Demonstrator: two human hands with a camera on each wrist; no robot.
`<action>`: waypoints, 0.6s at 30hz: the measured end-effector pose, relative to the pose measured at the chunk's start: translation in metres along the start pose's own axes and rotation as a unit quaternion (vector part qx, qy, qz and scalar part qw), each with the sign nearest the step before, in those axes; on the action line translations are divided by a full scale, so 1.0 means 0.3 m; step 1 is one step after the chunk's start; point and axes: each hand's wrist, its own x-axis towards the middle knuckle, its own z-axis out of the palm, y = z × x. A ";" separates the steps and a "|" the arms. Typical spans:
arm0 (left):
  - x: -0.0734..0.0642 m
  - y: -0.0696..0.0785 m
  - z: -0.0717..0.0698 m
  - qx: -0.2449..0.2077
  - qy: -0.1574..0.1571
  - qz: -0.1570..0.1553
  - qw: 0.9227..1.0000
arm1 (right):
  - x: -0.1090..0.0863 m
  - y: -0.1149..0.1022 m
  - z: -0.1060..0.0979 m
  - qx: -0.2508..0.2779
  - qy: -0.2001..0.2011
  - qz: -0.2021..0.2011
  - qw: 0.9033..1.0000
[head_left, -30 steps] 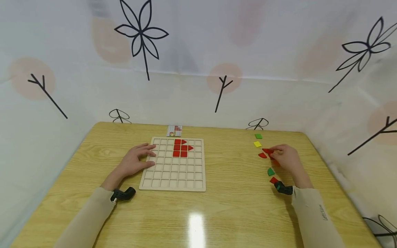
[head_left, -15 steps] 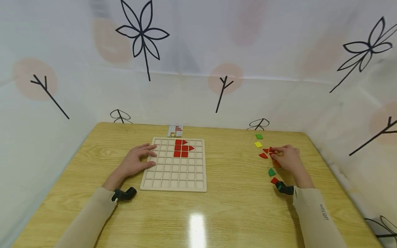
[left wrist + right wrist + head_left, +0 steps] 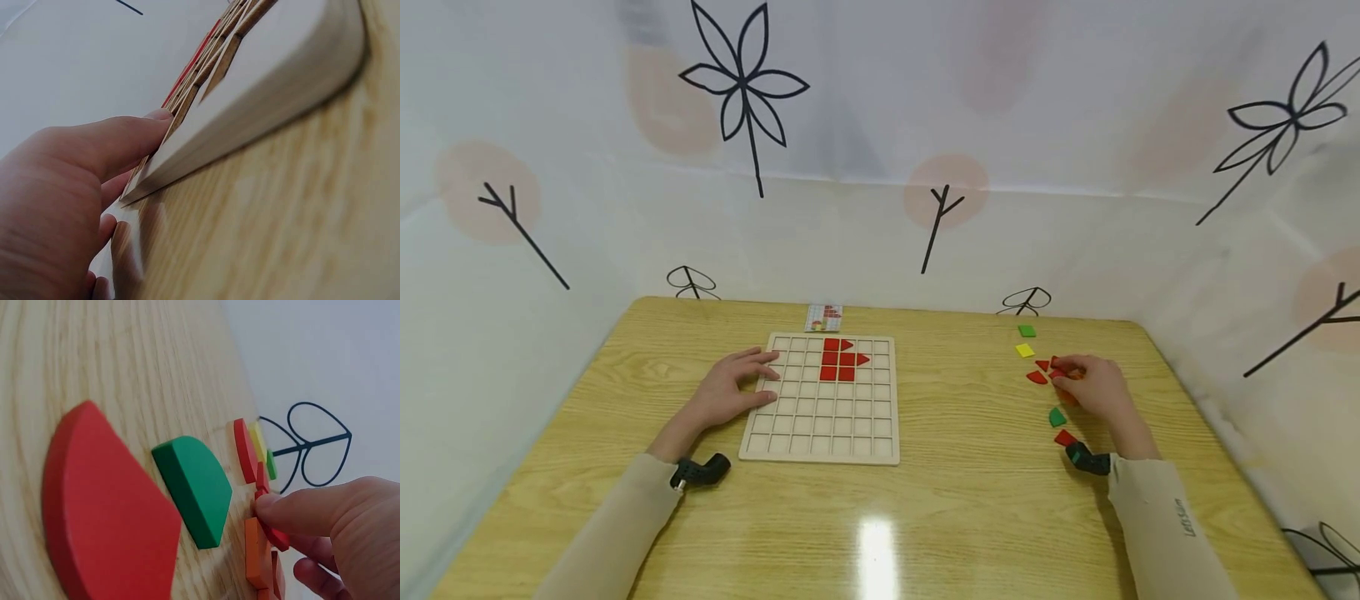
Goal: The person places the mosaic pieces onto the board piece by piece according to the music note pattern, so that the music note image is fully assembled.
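Note:
My left hand (image 3: 727,387) rests at the left edge of a pale wooden grid board (image 3: 820,425), its thumb and fingertips over the rim. Red tiles (image 3: 830,358), squares and triangles, sit in the board's upper cells. Over at the right, my right hand (image 3: 1097,387) pinches a small red tile (image 3: 273,534) between thumb and fingers, among other loose tiles. Beside it are a red rounded tile (image 3: 1037,378), a small red triangle (image 3: 1042,365) and an orange tile (image 3: 253,553). The fingers partly hide some of these.
A green rounded tile (image 3: 1057,417) and a red tile (image 3: 1063,437) lie nearer me, by the right wrist. Farther back are a yellow square (image 3: 1025,351) and a light green one (image 3: 1027,332). A printed pattern card (image 3: 823,317) lies behind the board. Patterned cloth (image 3: 865,233) surrounds the table.
A second ago my right hand held a red piece farther left over the small tiles; it has since shifted slightly right, uncovering the small red triangle. My left hand stays in place.

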 end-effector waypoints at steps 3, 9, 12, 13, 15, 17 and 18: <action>0.000 0.000 0.001 0.000 0.000 0.002 1.000 | -0.001 -0.011 0.004 0.014 0.008 -0.001 1.000; 0.001 -0.005 0.005 -0.003 0.005 0.006 1.000 | -0.004 -0.025 0.007 0.019 0.023 0.000 1.000; 0.001 -0.007 0.006 -0.002 0.006 0.005 1.000 | -0.006 -0.031 0.005 0.020 0.029 0.002 0.999; 0.001 -0.007 0.006 -0.002 0.006 0.005 1.000 | -0.007 -0.035 0.004 0.020 0.031 0.001 0.999; 0.002 -0.007 0.005 -0.002 0.005 0.003 1.000 | -0.008 -0.042 0.003 0.019 0.034 0.001 0.999; 0.001 -0.006 0.004 -0.004 0.003 -0.001 1.000 | -0.009 -0.054 0.002 0.017 0.039 -0.004 0.999; 0.000 -0.006 0.003 -0.004 0.003 -0.002 1.000 | -0.010 -0.060 0.002 0.018 0.040 -0.006 0.999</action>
